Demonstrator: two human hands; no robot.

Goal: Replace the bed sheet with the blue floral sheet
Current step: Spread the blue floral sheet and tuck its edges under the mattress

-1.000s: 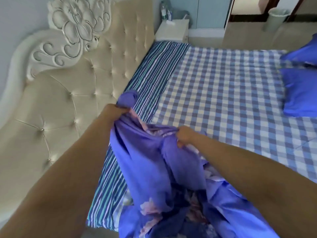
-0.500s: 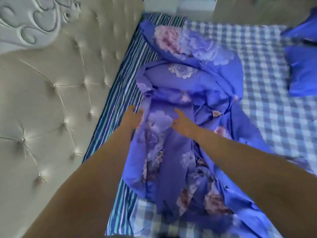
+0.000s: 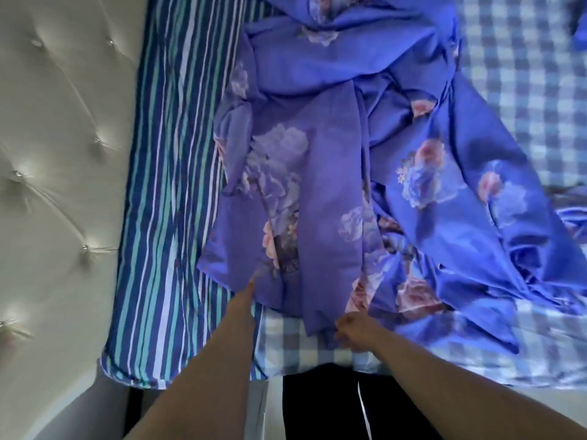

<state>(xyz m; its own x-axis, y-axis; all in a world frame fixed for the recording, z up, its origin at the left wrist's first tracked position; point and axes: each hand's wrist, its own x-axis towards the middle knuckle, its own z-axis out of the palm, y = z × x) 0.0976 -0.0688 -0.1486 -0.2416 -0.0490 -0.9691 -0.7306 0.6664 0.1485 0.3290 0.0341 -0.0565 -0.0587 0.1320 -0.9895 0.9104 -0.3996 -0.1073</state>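
Two hands [image 3: 355, 328] at floral sheet [image 3: 333, 173], lengthwise heap

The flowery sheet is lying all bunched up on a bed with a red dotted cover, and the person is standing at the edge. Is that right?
Not quite. The cover under the flowery sheet isn't red and dotted: it's a blue and white check, with a blue striped strip by the headboard. The head view shows it. The rest holds: the sheet lies bunched and the person stands at the edge.

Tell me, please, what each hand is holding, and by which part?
The right hand grips the floral sheet at its near edge. The left hand is under that edge; its grip cannot be told.
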